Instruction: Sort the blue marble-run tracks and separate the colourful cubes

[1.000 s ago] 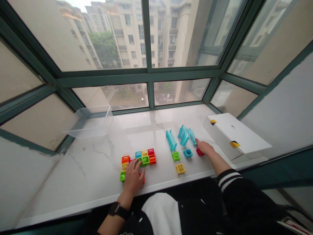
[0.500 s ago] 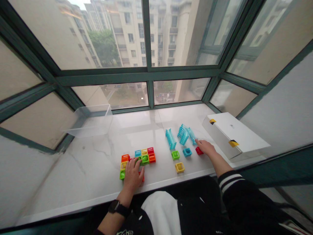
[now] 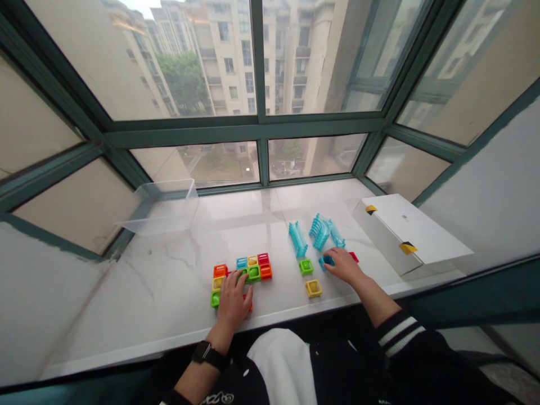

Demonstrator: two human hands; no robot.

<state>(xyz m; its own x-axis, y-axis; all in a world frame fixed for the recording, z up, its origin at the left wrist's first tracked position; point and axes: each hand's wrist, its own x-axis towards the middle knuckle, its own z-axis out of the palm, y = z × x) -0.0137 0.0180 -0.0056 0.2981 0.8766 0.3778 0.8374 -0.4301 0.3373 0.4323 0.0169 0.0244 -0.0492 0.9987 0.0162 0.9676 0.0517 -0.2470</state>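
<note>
My left hand [image 3: 233, 299] rests with spread fingers on a cluster of coloured square plastic building blocks, including an orange block [image 3: 220, 270] and a green block [image 3: 253, 273]. A red piece [image 3: 248, 307] shows partly beneath its edge. My right hand [image 3: 342, 266] lies with its fingertips on a blue square block [image 3: 326, 261]. Just beyond those fingers sits a red block [image 3: 354, 257], partly hidden. Nearby lie a green block [image 3: 306, 267], a yellow block [image 3: 313, 288] and several turquoise ribbed curved pieces [image 3: 297, 239].
A transparent plastic bin [image 3: 162, 209] stands at the back left of the white marble windowsill [image 3: 126, 281]. A white box [image 3: 405, 232] with yellow tape lies to the right. Dark green window frames [image 3: 244, 130] run behind the sill.
My right hand has moved left from the red block onto the blue block. My left hand stays on the cluster. The view has shifted slightly.
</note>
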